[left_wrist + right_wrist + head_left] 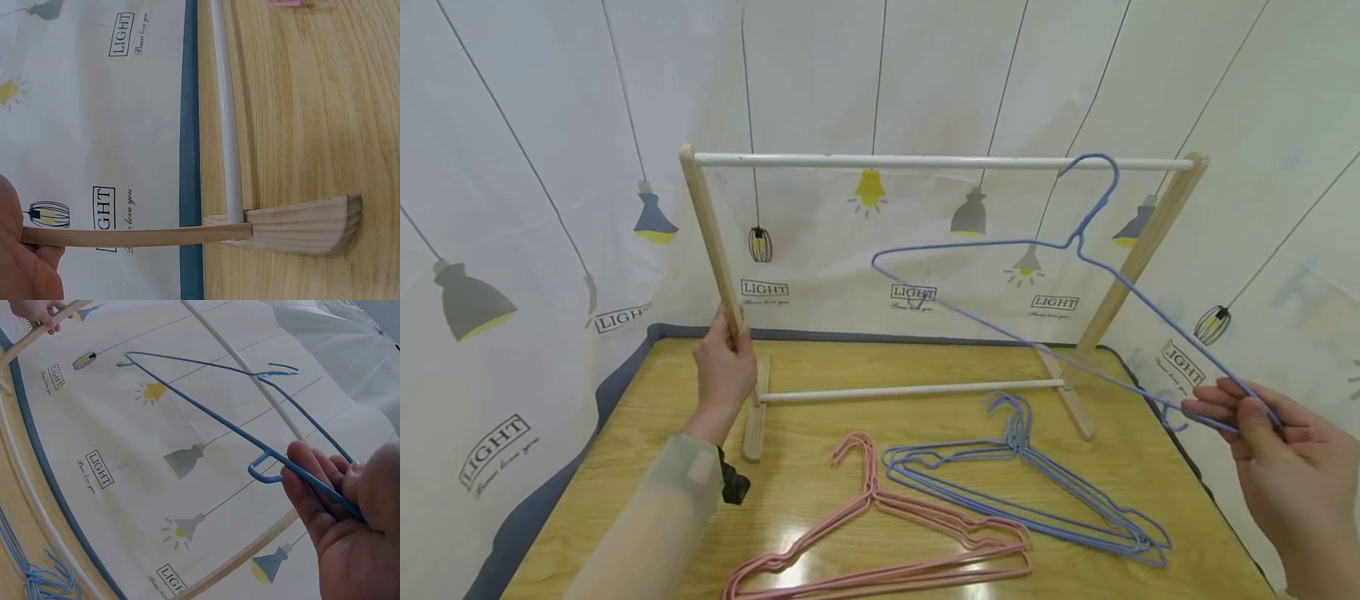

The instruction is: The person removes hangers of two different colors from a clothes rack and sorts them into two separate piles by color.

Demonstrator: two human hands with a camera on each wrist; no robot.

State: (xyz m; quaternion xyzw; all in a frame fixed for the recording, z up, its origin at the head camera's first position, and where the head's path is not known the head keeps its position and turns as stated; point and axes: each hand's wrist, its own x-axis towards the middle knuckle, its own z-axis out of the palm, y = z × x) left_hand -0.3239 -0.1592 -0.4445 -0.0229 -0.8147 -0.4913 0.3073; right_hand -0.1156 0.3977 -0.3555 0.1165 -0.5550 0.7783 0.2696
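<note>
In the head view my left hand [724, 367] grips the left wooden post of the garment rack [711, 233]. The left wrist view shows fingers and palm [25, 259] against that post [137, 237]. With thumb and fingers, my right hand [1292, 467] pinches the lower right corner of a blue wire hanger [977, 244], holding it up. The hanger's hook [1108, 187] overlaps the rack's white top rail [925, 161]; whether they touch I cannot tell. From the right wrist, the hanger [212, 422] stretches away from the right hand [350, 531].
On the wooden table [625, 467] lie several blue hangers [1037, 517] stacked together. Nearer to me are pink hangers [880, 575], their hooks pointing away. The rack's lower white bar [910, 389] runs behind both. Printed white cloth [820, 92] hangs around the table.
</note>
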